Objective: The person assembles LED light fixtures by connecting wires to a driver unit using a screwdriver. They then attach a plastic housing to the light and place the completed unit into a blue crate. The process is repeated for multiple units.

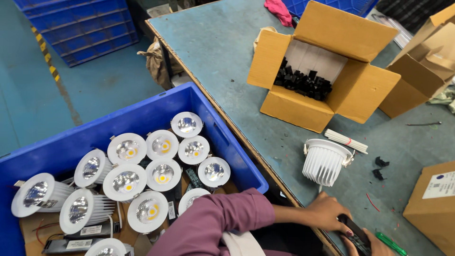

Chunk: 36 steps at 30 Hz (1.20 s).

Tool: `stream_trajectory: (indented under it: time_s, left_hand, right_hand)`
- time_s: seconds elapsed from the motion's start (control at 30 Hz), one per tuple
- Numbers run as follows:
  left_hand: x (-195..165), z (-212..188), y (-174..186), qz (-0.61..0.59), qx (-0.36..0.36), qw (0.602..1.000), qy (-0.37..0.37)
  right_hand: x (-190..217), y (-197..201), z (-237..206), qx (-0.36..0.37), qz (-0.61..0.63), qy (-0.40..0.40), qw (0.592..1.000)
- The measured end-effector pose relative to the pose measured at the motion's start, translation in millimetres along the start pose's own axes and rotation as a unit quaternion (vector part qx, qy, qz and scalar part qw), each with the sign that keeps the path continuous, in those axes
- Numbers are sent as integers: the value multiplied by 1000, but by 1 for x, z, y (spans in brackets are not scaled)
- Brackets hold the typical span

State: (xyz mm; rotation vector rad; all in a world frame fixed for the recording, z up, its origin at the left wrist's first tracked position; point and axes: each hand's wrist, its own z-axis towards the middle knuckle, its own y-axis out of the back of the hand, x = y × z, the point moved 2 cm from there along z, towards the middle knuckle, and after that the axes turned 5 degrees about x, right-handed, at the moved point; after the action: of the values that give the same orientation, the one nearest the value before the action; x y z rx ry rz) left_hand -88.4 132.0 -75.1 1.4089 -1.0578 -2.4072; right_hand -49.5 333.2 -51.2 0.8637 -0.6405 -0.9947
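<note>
Tabletop's bottom edge crops both hands (pixel 348 232) around a dark device (pixel 356 235).

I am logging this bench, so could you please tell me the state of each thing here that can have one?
Brown cardboard box: flaps open, holding small black plastic parts.
Blue plastic crate: open-topped, holding white round downlights, unlit.
White finned downlight on table: face down.
Left hand: gripping dark handheld device.
Right hand: on that device, mostly out of view.
</note>
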Motion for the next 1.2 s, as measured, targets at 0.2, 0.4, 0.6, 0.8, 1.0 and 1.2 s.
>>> stream_trajectory:
  time_s: [0.2,0.4,0.6,0.8,1.0,1.2]
  left_hand:
    - [-4,-3,8,-26,2,999,-34]
    - [-3,-9,24,-76,3,995,-72]
    - [-10,-5,22,-55,20,997,-45]
    - [-22,-5,30,-40,3,999,-23]
    - [-62,-25,66,-67,-33,997,-16]
    - [-95,-55,120,59,-231,971,-14]
  right_hand:
    - [-19,-13,-14,-22,1,22,1000]
    - [7,13,-30,-46,-26,-45,998]
    - [41,42,-31,-41,-29,-143,988]
    - [52,55,-20,-40,-34,-175,983]
    - [60,64,-19,-33,-15,-178,983]
    - [66,71,-14,-36,-16,-173,984]
